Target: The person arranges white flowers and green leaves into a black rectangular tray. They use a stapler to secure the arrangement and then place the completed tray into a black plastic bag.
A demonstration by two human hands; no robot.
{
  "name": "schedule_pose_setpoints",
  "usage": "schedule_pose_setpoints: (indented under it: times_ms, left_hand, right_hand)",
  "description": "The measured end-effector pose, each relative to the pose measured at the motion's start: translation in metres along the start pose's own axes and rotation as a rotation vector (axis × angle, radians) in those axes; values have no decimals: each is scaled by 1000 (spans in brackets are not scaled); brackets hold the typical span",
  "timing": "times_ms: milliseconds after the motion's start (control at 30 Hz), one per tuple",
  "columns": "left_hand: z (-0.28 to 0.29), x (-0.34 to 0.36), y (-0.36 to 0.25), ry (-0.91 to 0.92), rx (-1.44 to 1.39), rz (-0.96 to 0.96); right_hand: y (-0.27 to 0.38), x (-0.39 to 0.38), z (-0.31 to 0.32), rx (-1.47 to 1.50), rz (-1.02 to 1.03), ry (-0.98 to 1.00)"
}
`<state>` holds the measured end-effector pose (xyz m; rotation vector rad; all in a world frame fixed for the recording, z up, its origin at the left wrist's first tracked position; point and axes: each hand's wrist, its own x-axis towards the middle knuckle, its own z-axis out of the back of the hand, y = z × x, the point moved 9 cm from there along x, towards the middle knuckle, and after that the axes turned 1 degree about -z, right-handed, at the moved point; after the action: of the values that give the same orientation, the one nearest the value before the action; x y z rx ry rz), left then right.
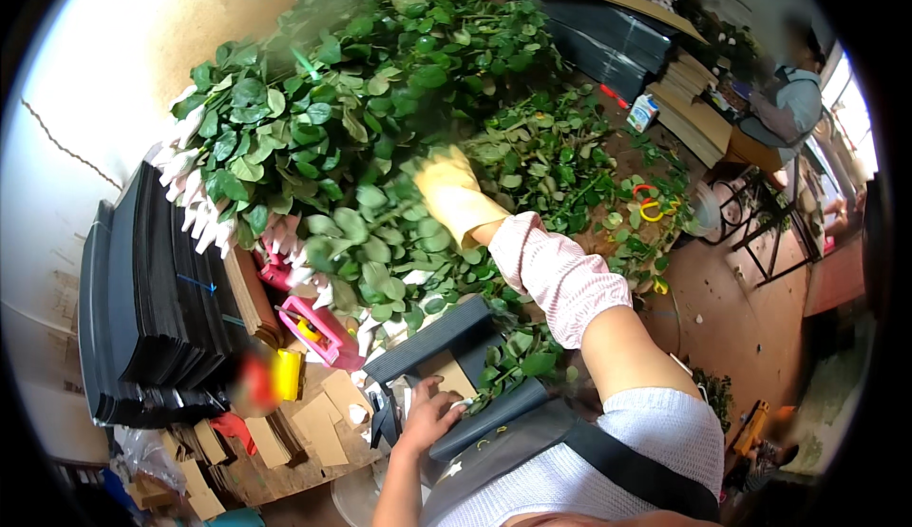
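Note:
My right hand (446,190), in a yellow glove, reaches out into a large pile of leafy green stems (380,71). Its fingertips are blurred among the leaves, so any grip on a stem is hidden. Pale wrapped flower heads (204,213) stick out along the pile's left side. Close to my body lies a dark corrugated sheet (432,337), folded up at its sides, with a few leafy stems (518,361) on it. Bare, my left hand (432,418) rests at the sheet's left end with its fingers apart, beside the brown cardboard (448,375).
At left stands a stack of black sheets (157,280). A pink tape dispenser (323,332) and cardboard pieces (318,430) lie on the table. Red-and-yellow handled cutters (651,206) and a small carton (642,113) are at right. Another person (793,104) is far right.

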<state>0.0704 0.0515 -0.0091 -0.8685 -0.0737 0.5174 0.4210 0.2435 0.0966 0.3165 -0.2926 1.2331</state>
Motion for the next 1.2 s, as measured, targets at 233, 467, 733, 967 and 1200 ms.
schedule_pose_setpoints:
  times_ms: [233,467,733,967,1200]
  left_hand:
    - [-4,-1,3,-33,-54,-16]
    - [-2,-6,3,-52,-31,-16]
    - [-5,-1,7,8,16,12]
    - [-5,-5,3,-4,-21,22]
    - [-3,-4,7,5,-1,50]
  right_hand:
    - [16,-30,131,345,350,-179]
    - [20,-117,171,439,600,24]
    - [-64,-120,189,405,332,-154]
    - [-82,-116,92,-161,-28,514]
    - [-21,-103,53,-33,10,287]
